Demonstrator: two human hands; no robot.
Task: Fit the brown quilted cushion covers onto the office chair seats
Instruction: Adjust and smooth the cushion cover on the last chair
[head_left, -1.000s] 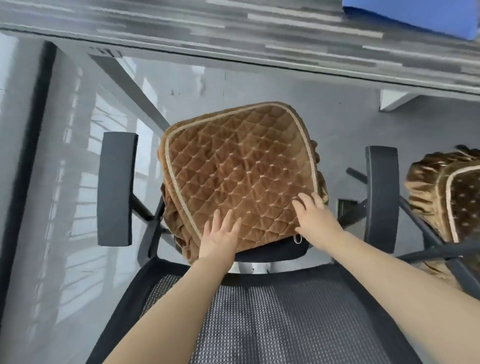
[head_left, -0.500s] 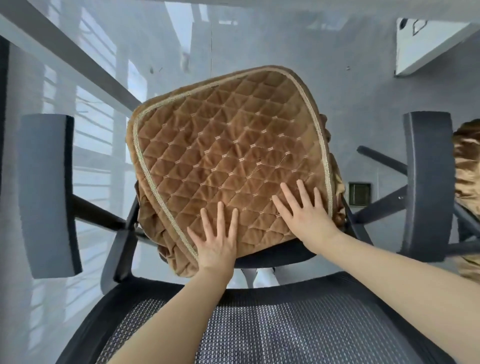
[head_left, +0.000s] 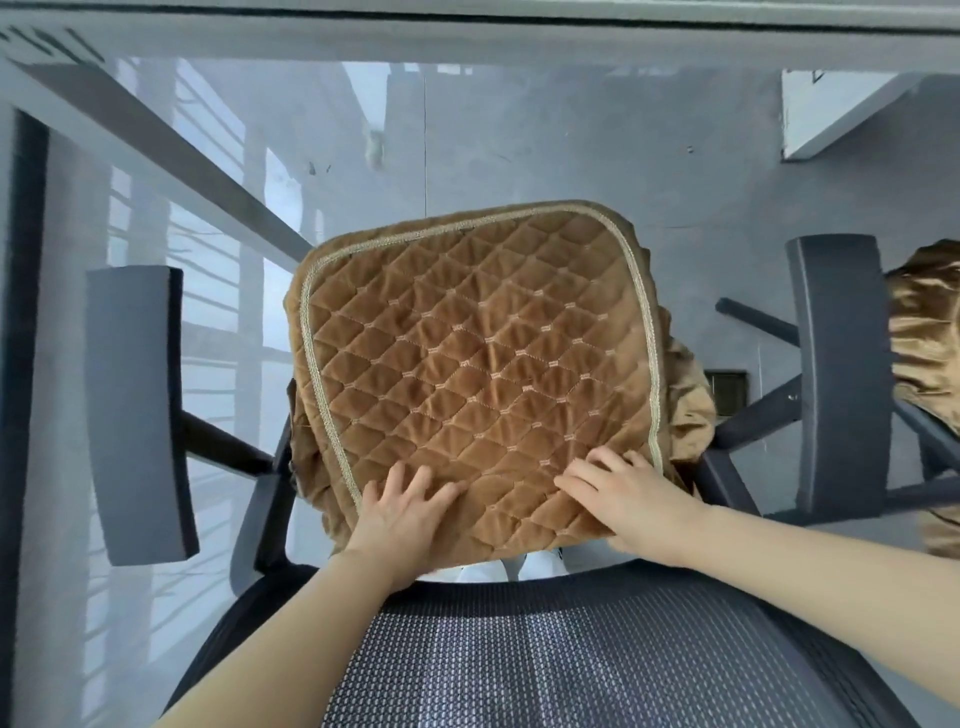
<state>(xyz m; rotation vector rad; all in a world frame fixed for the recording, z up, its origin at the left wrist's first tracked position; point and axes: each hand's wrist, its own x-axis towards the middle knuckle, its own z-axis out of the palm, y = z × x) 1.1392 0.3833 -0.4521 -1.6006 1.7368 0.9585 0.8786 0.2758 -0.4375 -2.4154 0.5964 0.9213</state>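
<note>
**A:** What was shown at the fingers?

**B:** The left hand (head_left: 402, 512) was laid flat on the brown quilted cushion cover (head_left: 478, 364), its fingers (head_left: 395, 475) loosely spread and pressed onto the fabric, with nothing pinched. The right hand (head_left: 631, 499) was set just beside it on the same near edge. Its fingers (head_left: 597, 460) were bent and slightly apart on top of the quilting, while its thumb was tucked under the hem; whether the hem was actually gripped could not be told.

**A:** And where was the cover placed?

**B:** It was spread over the chair seat, directly beneath and beyond both sets of fingertips. A pale piped border was seen running around its far and side edges. Ruffled brown skirt fabric was bunched out past the right fingers, and some hung below the left fingers.

**A:** What was seen farther out?

**B:** A dark armrest (head_left: 137, 415) was seen well to the left of the left hand, and another armrest (head_left: 839, 374) well to the right of the right hand. A mesh backrest (head_left: 571, 660) was crossed by both forearms, nearer than the fingers. A second brown cover (head_left: 930, 338) was partly visible beyond the right armrest. A glossy grey floor (head_left: 519, 156) was seen past the fingertips.
</note>
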